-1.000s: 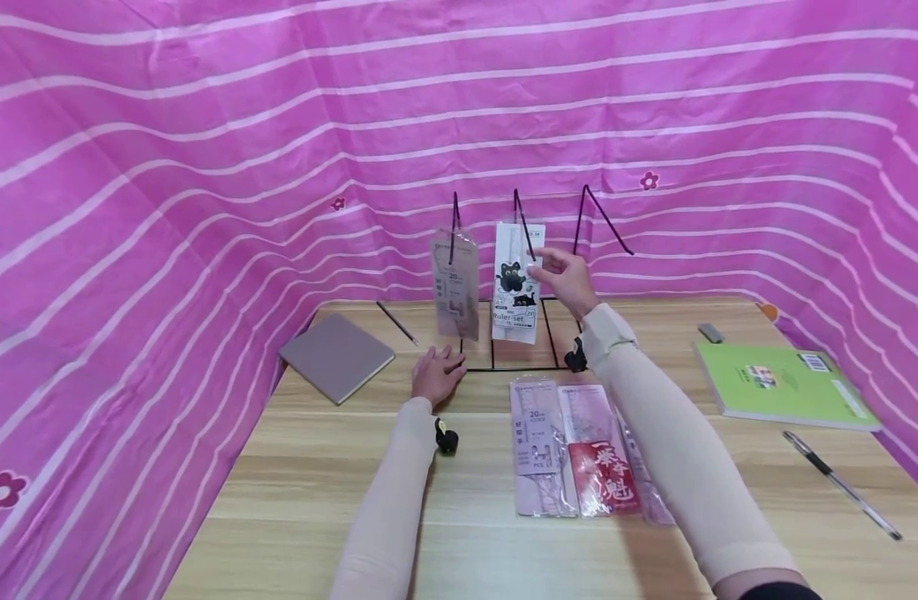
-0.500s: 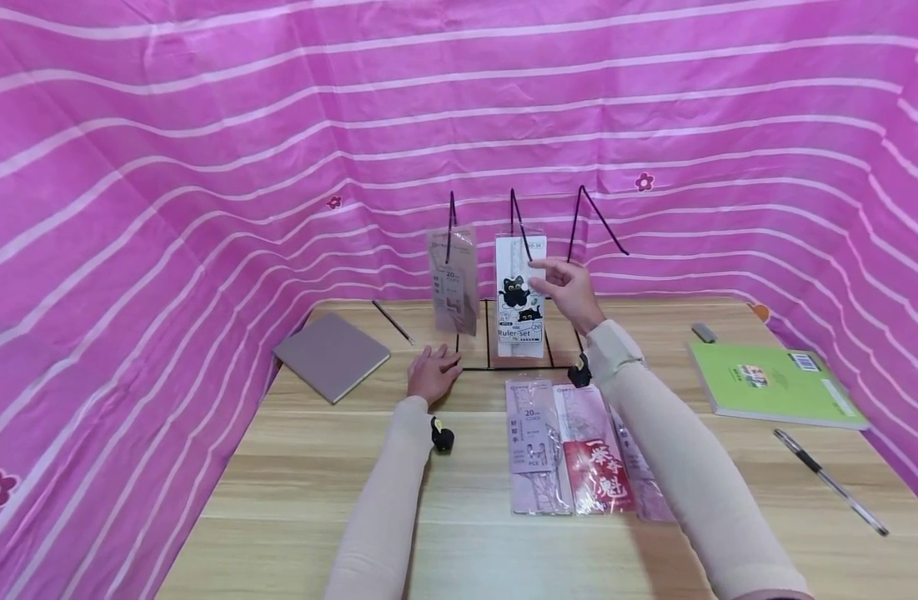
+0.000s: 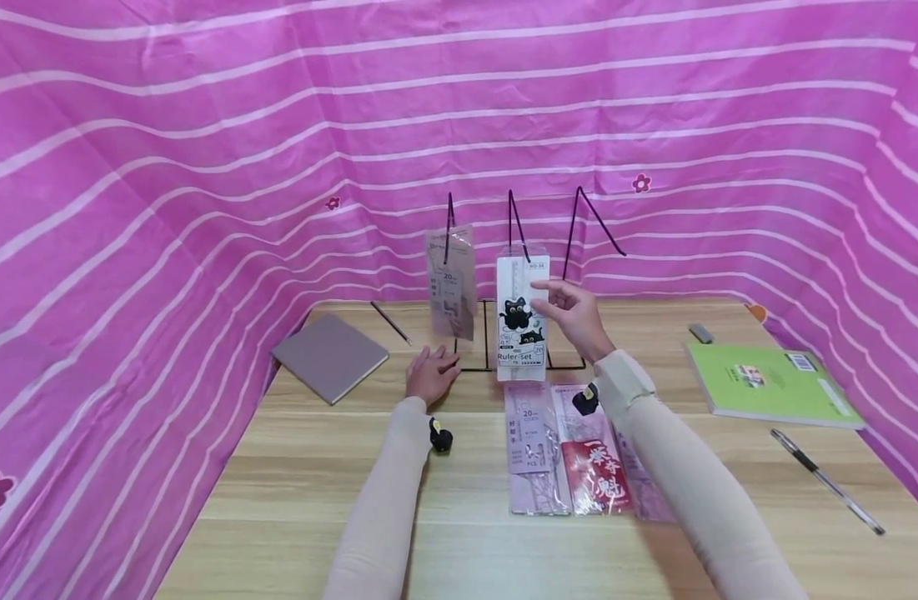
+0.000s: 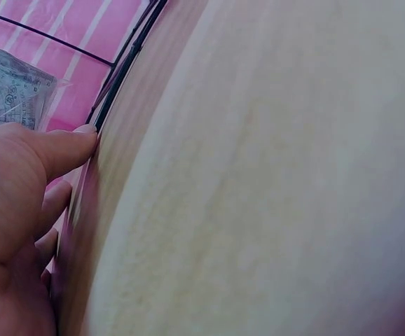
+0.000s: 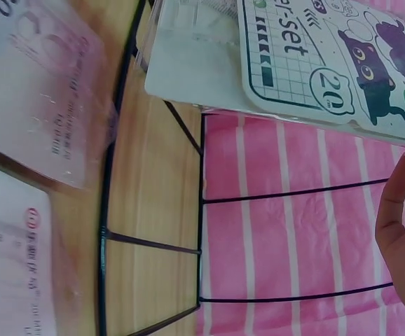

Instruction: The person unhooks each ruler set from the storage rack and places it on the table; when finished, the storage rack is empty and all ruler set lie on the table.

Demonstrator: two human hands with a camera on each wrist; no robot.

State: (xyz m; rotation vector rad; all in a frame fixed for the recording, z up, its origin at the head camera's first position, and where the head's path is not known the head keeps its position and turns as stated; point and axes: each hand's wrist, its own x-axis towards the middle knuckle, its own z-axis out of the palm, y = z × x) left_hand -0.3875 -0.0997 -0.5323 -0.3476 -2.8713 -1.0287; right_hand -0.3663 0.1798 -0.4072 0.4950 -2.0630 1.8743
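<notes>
Ruler set is held upright at the middle hook of the wire rack, its edge pinched by the right hand; whether it is threaded there cannot be told. The rack's base is touched by the left hand, holding nothing. A grey-pink packet is hung on the rack's left hook; its right hook is bare. Purple packet, red-labelled packet and a partly covered packet are laid before the rack, so the work is judged partway, the ruler set not yet being released

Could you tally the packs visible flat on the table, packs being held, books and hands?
Flat packs visible: 3 (left pack, middle pack, right pack)
Held packs: 1 (cat pack)
Books: 2 (grey book, green book)
Hands: 2 (left hand, right hand)
Total: 8
</notes>
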